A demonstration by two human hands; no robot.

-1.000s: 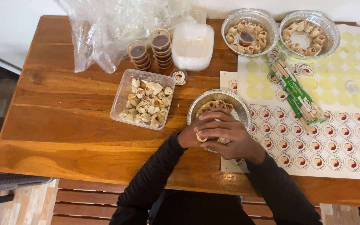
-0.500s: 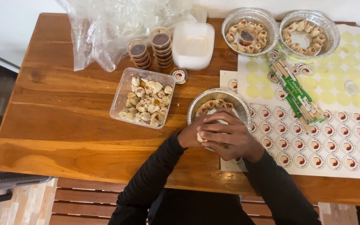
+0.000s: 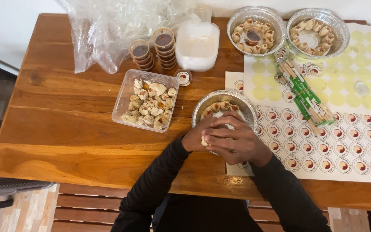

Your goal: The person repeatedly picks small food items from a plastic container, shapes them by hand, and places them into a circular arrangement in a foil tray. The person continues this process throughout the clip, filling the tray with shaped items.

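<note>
Wooden worktop point(image 3: 65, 129), crowded with food trays and sticker sheets point(image 3: 323, 146). Both hands meet over the near rim of a round foil tray point(image 3: 226, 103) partly lined with dumplings. Left hand point(image 3: 194, 137) and right hand point(image 3: 237, 144) close their grip together on one pale dumpling point(image 3: 204, 141). Just left sits a clear plastic box point(image 3: 147, 101) of loose dumplings.

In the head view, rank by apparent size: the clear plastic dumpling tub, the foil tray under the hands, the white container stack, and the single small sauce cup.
1. clear plastic dumpling tub and foil tray: too alike to rank, as hands cover part of the tray.
2. white container stack.
3. small sauce cup, clearly the smallest.
</note>
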